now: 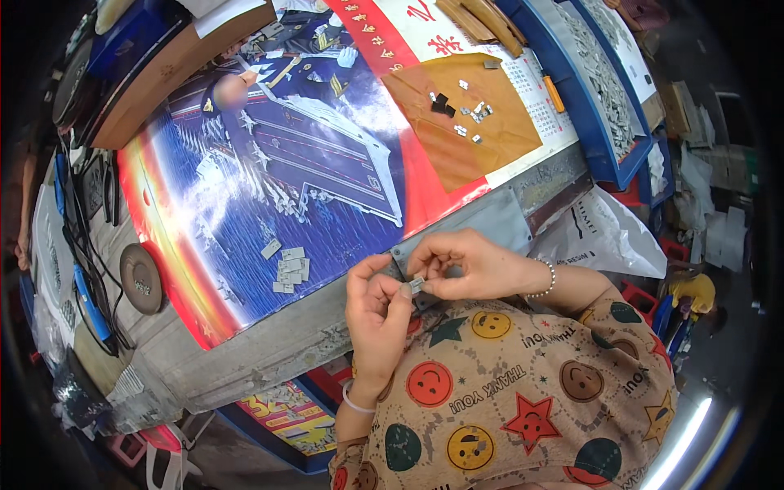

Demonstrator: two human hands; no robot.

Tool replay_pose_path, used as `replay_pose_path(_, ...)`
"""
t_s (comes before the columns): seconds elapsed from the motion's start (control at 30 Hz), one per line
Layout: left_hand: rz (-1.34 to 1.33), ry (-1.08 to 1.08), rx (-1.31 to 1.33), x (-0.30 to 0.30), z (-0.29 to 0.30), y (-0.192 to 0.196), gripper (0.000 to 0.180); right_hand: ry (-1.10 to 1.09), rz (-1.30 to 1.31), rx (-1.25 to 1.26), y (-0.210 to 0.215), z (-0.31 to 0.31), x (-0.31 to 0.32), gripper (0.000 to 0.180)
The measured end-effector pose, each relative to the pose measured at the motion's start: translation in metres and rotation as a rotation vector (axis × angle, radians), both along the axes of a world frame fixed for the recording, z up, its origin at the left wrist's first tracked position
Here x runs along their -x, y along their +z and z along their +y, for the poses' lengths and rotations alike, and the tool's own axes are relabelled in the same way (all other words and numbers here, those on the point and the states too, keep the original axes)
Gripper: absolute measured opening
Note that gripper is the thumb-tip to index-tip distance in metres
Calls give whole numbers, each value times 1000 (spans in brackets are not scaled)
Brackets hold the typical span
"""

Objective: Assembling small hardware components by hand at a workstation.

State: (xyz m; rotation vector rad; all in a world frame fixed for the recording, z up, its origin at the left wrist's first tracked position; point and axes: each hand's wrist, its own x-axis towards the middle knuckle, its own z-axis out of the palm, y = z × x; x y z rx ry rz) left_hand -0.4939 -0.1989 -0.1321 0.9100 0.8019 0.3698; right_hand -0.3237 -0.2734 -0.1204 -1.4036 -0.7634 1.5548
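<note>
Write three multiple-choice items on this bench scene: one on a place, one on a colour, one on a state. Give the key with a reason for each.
1. Where does the cluster of small grey flat pieces lie?
A. on the blue poster
B. on the floor
C. in the white bag

2. What colour is the sheet under the scattered small parts?
A. green
B. orange-brown
C. black

3. How is the small metal part held?
A. by the left hand alone
B. it lies loose on the bench
C. between the fingers of the left hand and right hand

Key: 1 A, the pieces sit on the poster's blue area. 2 B, the sheet is orange-brown. 3 C, fingertips of both hands meet on it.
</note>
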Motion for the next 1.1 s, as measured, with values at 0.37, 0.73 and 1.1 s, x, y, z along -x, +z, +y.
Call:
replay_pose_path(0.37,86,-20,-328,0,-8,1,35,-124,311,185,0,0,1,14)
replay_pose_path(0.73,54,-4,-142,-1,-4,7,36,-114,220,92,-3,-5,6,15)
replay_pose_path(1.1,-9,-12,-81,1,3,3,38,259,-577,-330,13,3,-5,25)
